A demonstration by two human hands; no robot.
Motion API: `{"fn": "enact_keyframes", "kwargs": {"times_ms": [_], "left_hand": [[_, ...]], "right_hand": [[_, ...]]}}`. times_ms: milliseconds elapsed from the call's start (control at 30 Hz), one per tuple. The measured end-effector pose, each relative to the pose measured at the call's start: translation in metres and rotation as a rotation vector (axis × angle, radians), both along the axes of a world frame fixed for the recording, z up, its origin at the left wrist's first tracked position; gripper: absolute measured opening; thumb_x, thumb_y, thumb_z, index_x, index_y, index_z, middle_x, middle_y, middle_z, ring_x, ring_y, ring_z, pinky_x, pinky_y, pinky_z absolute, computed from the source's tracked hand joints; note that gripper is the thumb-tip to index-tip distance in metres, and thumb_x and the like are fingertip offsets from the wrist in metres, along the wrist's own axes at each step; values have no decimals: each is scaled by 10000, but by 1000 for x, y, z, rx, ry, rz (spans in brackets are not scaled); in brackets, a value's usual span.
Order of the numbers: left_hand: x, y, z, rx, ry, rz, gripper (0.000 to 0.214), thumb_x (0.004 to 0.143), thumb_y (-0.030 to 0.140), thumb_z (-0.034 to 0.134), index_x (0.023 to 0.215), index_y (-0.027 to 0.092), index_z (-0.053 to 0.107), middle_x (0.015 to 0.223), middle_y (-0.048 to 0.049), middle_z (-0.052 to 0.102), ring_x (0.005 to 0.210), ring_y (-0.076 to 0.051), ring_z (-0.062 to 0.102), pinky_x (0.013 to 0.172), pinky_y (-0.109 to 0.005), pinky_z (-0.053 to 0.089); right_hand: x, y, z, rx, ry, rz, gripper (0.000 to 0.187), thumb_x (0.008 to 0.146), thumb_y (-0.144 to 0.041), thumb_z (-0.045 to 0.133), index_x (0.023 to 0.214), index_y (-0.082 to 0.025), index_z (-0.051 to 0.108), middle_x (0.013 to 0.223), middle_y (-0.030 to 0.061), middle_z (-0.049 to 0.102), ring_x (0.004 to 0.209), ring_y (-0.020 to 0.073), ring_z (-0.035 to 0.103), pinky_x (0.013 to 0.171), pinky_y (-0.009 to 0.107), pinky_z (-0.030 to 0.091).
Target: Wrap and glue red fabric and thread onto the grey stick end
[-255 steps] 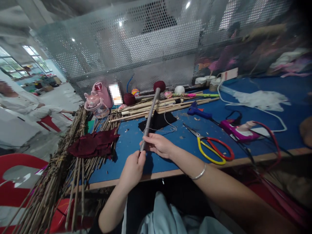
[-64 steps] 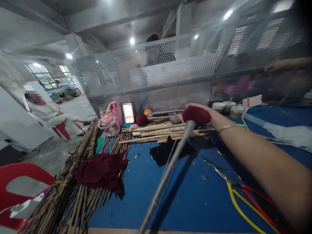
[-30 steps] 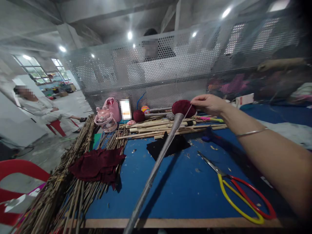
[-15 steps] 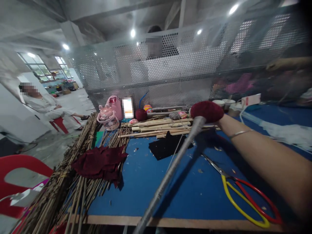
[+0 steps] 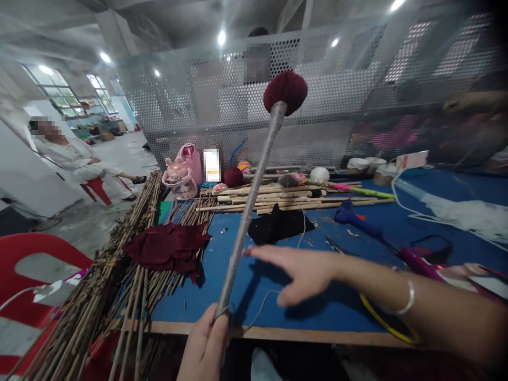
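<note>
Two hands: left hand [image 5: 206, 344], cut off below, grips a red-tipped stick [image 5: 250, 211]; right hand [image 5: 305, 272] hovers open, its arm hiding most of the scissors [image 5: 387, 327] on the blue table [image 5: 397, 222]; mesh screen [image 5: 190, 116] behind.

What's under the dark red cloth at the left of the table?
The cloth lies on a bundle of thin sticks that run out past it. Its right edge reaches the blue table. Anything else beneath it is covered.

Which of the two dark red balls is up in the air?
The raised ball topping the grey stick, gripped at its lower end by the left hand. The other ball lies far back on the table beside the pink bottle.
</note>
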State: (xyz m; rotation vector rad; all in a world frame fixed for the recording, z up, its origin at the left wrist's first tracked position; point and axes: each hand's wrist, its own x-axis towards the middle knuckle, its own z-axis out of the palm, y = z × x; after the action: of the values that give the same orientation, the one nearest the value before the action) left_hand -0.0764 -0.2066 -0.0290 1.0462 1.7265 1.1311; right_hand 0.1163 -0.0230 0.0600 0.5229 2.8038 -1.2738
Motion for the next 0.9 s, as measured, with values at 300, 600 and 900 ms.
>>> {"fn": "enact_keyframes", "kwargs": {"times_ms": [300,600,900], "left_hand": [[-1,11,12,40,104,-55,382,802,517,424,699,167,537,627,3,481,617,-133,435,579,-214,367],[1,18,14,86,136,-127,364,839,484,370,722,172,517,655,-11,510,635,-147,450,618,-234,362],[25,45,4,66,-22,-159,306,836,462,399,740,178,460,603,43,382,558,-105,363,543,-217,322]], "right_hand": [[-15,-43,-31,-298,5,-173,301,635,-196,646,928,-160,588,716,-33,517,629,91,462,598,207,413],[-30,-52,-47,-903,17,-143,395,664,-439,656,918,-165,529,610,-51,490,477,61,431,470,178,354],[-4,-79,-20,-652,269,-287,336,797,-442,528,757,-122,622,660,9,527,600,93,431,576,212,331]]}}
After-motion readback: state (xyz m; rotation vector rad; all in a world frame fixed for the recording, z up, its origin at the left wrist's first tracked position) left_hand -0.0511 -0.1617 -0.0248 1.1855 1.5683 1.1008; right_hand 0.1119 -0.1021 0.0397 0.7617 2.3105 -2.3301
